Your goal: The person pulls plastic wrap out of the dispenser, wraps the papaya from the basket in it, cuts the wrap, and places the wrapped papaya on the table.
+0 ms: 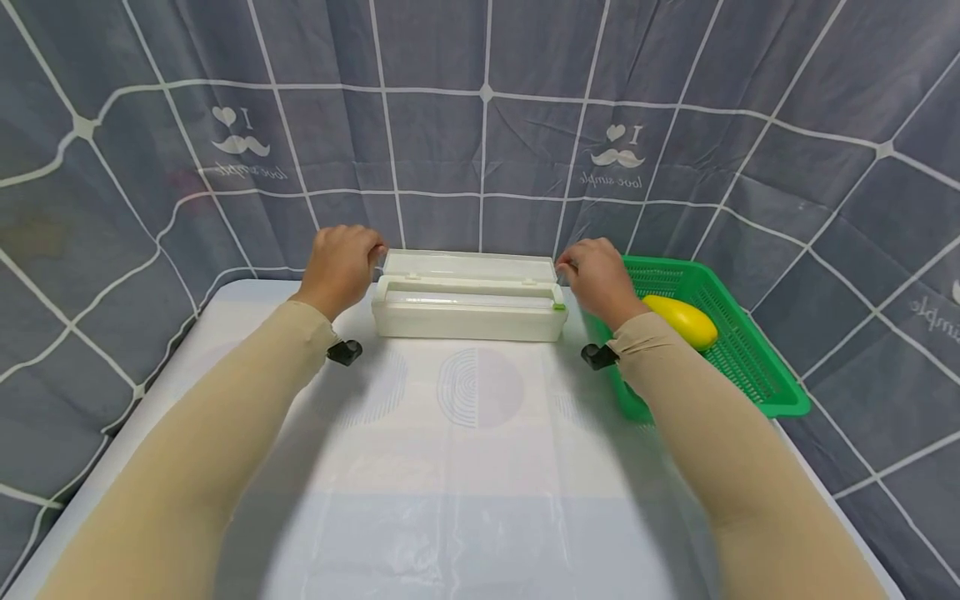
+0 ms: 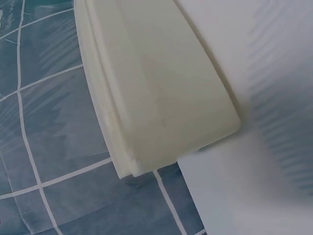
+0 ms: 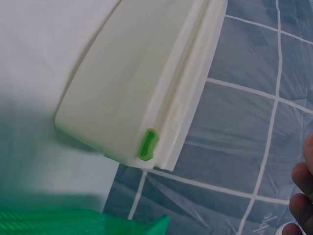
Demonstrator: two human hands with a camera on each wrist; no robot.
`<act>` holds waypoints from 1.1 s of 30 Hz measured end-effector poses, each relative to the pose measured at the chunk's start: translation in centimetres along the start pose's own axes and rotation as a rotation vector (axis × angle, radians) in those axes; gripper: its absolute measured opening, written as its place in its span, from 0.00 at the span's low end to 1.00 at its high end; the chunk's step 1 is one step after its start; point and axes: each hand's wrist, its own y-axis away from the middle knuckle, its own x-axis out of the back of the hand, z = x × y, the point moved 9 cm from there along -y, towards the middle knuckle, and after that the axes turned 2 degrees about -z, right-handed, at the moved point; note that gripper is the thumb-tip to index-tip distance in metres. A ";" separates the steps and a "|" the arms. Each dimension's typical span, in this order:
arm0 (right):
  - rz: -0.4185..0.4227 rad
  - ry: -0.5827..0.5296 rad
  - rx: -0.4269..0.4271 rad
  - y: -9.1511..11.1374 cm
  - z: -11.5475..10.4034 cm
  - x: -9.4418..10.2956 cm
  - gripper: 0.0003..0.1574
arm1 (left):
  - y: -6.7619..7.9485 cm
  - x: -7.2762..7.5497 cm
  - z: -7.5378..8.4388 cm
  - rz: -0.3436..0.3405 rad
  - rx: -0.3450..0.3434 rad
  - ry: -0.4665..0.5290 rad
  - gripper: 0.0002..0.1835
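From the left edge round to the right, a grey curtain (image 1: 435, 150) crossed by white lines walls in the scene, with mirrored white lettering, hearts and moustaches printed on it. Before it lies a tabletop (image 1: 480, 467) under a pale, glossy covering, printed with faint circles in the middle and crossed by a bluish band nearer the viewer.

Two beige sleeves (image 1: 187, 450) reach in, each with one black device (image 1: 344, 352) at the wrist. Leftmost of the two hands, the left hand (image 1: 337, 262) is bent at the upper left corner of a raised lid (image 1: 468, 266); whether its grip pinches that corner I cannot tell. Between the hands, at the far side of the tabletop, stands one long white box (image 1: 468, 323), the lid tilted up behind it, one pale, shiny roll (image 1: 472, 300) lying inside and one green tab (image 1: 559, 307) at the right end. The right hand (image 1: 596, 275) is by the lid's other corner, fingers bent; I cannot tell whether its grip touches anything.

Furthest right, one green basket (image 1: 787, 407) holds one smooth yellow object (image 1: 686, 323), partly hidden by the right sleeve.
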 end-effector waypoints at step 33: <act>0.109 -0.066 0.063 2.3 -2.1 5.4 0.13 | 0.8 5.7 1.8 0.134 -0.060 0.010 0.11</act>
